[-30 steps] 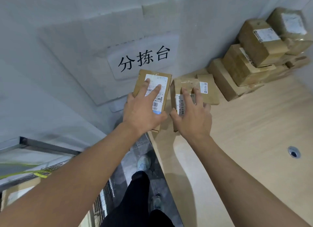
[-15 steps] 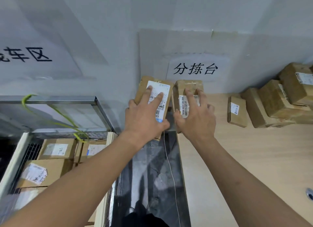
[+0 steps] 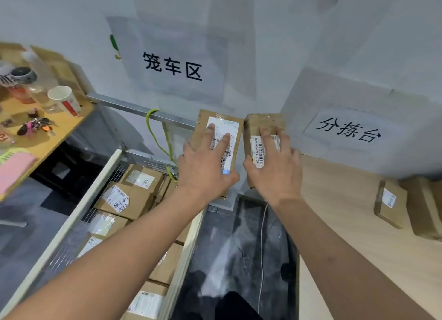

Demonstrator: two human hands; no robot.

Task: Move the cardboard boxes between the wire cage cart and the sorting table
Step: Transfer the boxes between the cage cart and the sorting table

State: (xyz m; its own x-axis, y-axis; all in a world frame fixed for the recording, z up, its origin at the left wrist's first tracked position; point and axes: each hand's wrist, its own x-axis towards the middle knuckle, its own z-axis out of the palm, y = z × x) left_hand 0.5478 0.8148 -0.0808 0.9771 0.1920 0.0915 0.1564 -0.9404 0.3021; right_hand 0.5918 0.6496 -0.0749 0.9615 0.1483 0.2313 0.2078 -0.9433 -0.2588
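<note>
My left hand [image 3: 205, 169] grips a flat cardboard box [image 3: 203, 131] with a white label, held in the air over the right edge of the wire cage cart [image 3: 71, 226]. Beside it my right hand [image 3: 275, 174] grips a second, thicker cardboard box [image 3: 263, 123] with a barcode sticker, over the gap between cart and sorting table [image 3: 358, 236]. The two boxes are side by side and nearly touch. Several labelled boxes [image 3: 134, 195] lie inside the cart. One small flat box [image 3: 391, 202] and part of another lie on the table at the right edge.
A dark floor strip [image 3: 239, 260] separates cart and table. A wooden shelf [image 3: 59, 126] at upper left carries a paper cup [image 3: 64, 102], bottles and keys. A green cord [image 3: 165, 142] hangs from the cart's rear rail. Wall signs hang behind.
Both hands have carried their boxes leftward, off the sorting table and toward the cage cart. The view has swung left, so the cart and shelf now fill the left side.
</note>
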